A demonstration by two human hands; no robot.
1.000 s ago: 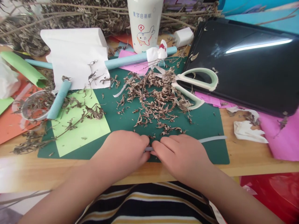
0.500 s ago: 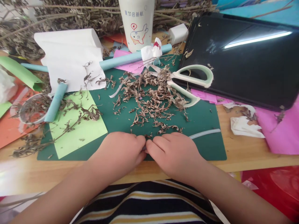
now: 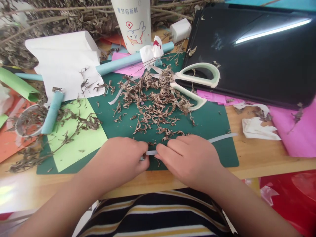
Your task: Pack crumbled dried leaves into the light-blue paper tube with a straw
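Observation:
Both my hands rest at the near edge of a dark green cutting mat [image 3: 212, 120]. My left hand [image 3: 120, 161] is curled shut on one end of a thin pale blue paper strip [image 3: 222, 137]. My right hand [image 3: 187, 159] lies over the strip with its fingers pressed together on it; the strip's free end sticks out to the right across the mat. A short piece of the strip shows between the two hands. Just beyond my fingers lies a heap of dried brown leaf bits [image 3: 155, 102].
Pale green scissors [image 3: 195, 82] lie beyond the leaves beside a black tablet [image 3: 256, 56]. A white cup [image 3: 132, 23], white tissue [image 3: 64, 65], light blue paper rolls [image 3: 51, 112], a light green sheet [image 3: 81, 141], pink paper [image 3: 298, 131] and dried twigs [image 3: 49, 16] crowd the wooden table [image 3: 259, 158].
My hands have drawn slightly apart along the strip, so a short stretch of it now shows between them. The view has shifted a little, moving everything leftward.

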